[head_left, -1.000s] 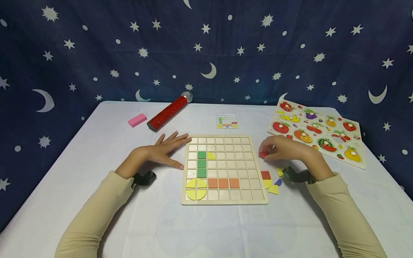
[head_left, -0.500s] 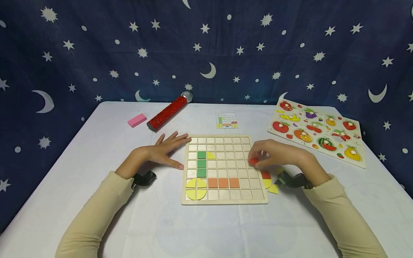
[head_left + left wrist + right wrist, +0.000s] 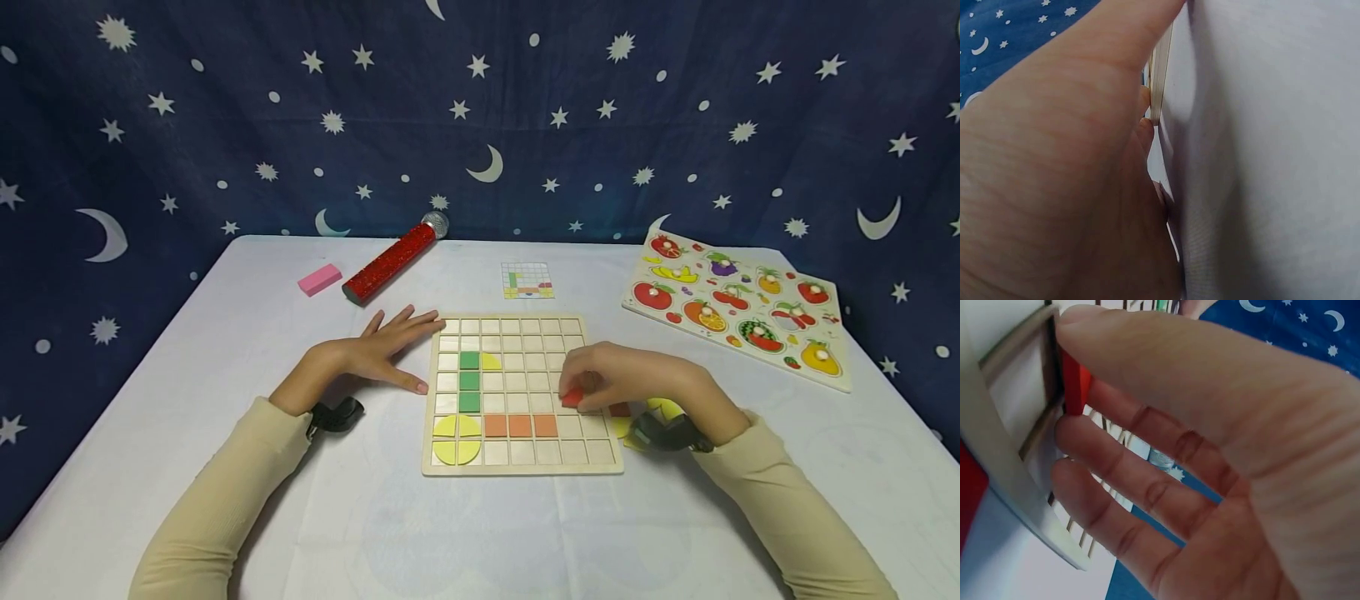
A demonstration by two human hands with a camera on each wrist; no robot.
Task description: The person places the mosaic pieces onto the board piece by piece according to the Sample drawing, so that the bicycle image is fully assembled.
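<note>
My right hand (image 3: 626, 373) pinches a red tile (image 3: 572, 397) between thumb and fingers, low over the right part of the wooden grid board (image 3: 522, 477). In the right wrist view the red tile (image 3: 1075, 384) shows edge-on under the thumb. Spread fingers of my left hand (image 3: 382, 350) lie flat on the cloth, with tips at the board's left edge. Set in the board are green squares (image 3: 468, 381), orange squares (image 3: 519, 426), yellow quarter-circles (image 3: 456, 440) forming a circle, and one more yellow quarter (image 3: 491, 362) beside the top green square.
Loose tiles, among them a yellow piece (image 3: 622, 427), lie right of the board, partly under my right wrist. Behind the board is a small pattern card (image 3: 527, 281). A red microphone (image 3: 393, 260), a pink block (image 3: 319, 280) and a fruit puzzle (image 3: 735, 308) stand farther back.
My right hand has carried the red tile from beside the board's right edge leftward and toward me, over the grid. The left hand has stayed in place.
</note>
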